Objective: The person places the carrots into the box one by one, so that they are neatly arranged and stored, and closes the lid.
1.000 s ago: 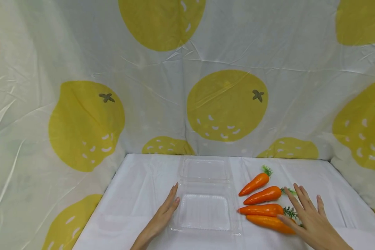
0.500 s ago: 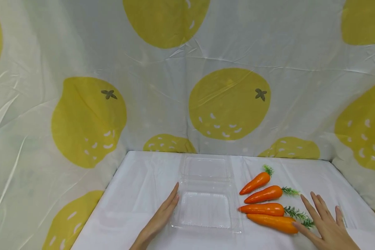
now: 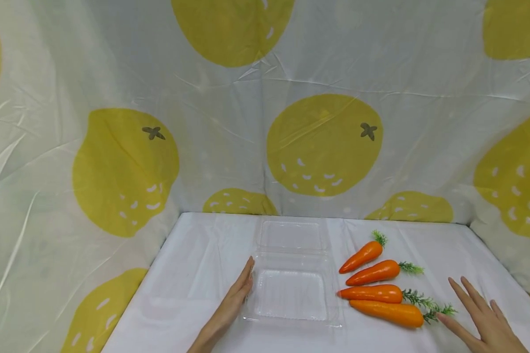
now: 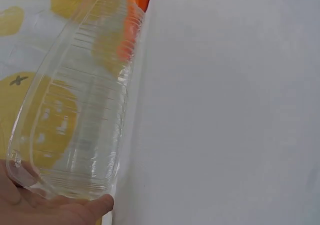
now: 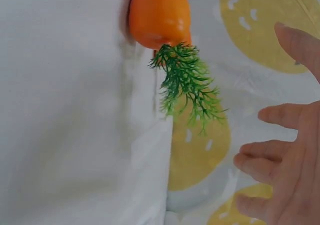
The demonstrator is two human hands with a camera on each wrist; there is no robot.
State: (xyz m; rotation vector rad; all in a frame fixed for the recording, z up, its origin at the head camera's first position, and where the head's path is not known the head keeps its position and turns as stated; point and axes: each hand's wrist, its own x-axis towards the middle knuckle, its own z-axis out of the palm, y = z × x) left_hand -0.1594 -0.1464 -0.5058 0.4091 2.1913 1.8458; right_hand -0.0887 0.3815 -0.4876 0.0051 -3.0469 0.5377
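A clear plastic clamshell box lies unfolded at the middle of the table, its lid laid back toward the wall. My left hand rests along the box's left side with straight fingers; in the left wrist view its fingertips are right at the box's end wall. Several orange carrots with green tops lie in a fan right of the box. The nearest carrot points its leafy top toward my right hand, which is spread with nothing between its fingers, beside that top.
Another carrot lies alongside the nearest one, and two more, a middle carrot and a far carrot, lie behind. A white cloth covers the table. Lemon-printed curtains close off the back and sides.
My right hand has moved right, away from the carrots, uncovering the green tops of the near ones. My left hand stays at the box, and the carrots keep their places.
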